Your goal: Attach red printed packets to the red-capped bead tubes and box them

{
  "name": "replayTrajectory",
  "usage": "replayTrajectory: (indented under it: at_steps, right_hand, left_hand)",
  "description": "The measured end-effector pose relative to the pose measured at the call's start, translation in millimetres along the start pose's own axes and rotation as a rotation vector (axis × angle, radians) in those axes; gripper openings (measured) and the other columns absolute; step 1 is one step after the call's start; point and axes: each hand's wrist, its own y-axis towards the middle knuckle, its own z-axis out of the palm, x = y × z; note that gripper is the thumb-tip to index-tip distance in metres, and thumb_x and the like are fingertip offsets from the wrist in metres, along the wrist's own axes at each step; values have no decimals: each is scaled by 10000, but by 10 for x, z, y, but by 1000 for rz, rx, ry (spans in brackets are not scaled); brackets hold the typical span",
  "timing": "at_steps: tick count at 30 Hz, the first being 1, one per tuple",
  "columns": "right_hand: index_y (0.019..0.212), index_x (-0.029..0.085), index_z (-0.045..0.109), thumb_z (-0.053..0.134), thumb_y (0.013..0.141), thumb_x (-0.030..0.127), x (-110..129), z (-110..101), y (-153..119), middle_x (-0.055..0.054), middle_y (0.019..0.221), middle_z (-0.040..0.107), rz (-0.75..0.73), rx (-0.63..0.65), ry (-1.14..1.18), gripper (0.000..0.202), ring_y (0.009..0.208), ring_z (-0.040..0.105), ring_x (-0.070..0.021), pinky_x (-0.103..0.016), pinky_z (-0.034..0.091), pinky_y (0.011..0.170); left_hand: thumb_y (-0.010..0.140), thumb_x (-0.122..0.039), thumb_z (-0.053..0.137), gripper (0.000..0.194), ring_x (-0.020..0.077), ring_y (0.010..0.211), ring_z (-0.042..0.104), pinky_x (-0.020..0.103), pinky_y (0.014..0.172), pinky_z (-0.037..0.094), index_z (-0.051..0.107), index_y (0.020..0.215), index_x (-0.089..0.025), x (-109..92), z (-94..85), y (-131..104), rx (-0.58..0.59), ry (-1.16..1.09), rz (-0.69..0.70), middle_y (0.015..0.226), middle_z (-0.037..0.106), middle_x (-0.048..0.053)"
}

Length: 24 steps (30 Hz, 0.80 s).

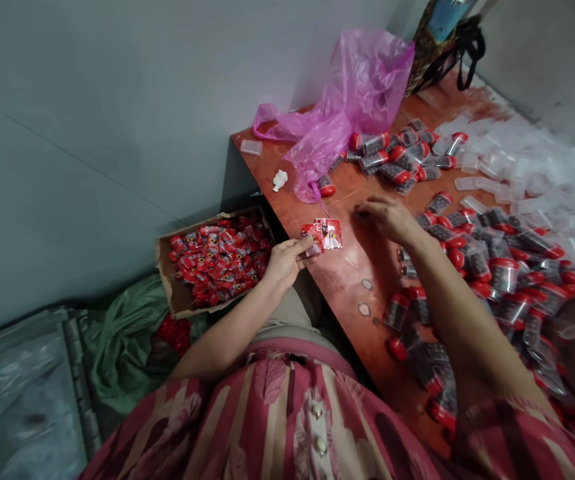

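Near the table's left edge, my left hand (287, 260) pinches a small, shiny red printed packet (312, 232). Another red packet (332, 235) lies overlapping it over the tabletop; whether the fingers grip both is unclear. My right hand (387, 217) hovers above the table to the right of the packets, fingers stretched out and slightly bent, with nothing visible in them. Below and left of my left hand, a cardboard box (164, 280) holds a heap of red packets (217, 257). Clear tubes with red caps and dark contents (477, 257) lie piled beside my right forearm.
A pink plastic bag (352, 93) lies on the orange-red table (337, 273) near the wall. Clear empty tubes (532, 160) are heaped at the right. A crumpled white scrap (280, 180) rests near the edge. Green cloth (127, 340) lies below the box.
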Motion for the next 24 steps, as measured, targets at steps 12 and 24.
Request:
replayTrajectory:
  at_steps: [12, 24]
  right_hand:
    - [1097, 93, 622, 551, 767, 554, 588, 48, -369, -219, 958, 690, 721, -104, 49, 571, 943, 630, -360, -448, 467, 782]
    - [989, 212, 611, 693, 731, 431, 1482, 253, -886, -1, 762, 670, 495, -449, 1238, 348, 631, 622, -154, -273, 510, 536]
  left_hand:
    - [791, -144, 563, 95, 186, 688, 688, 309, 694, 564, 613, 737, -84, 71, 94, -120, -35, -165, -32, 705, 677, 89]
    - [761, -219, 697, 125, 163, 696, 680, 319, 763, 544, 630, 770, -113, 117, 101, -152, -38, -257, -52, 759, 685, 65]
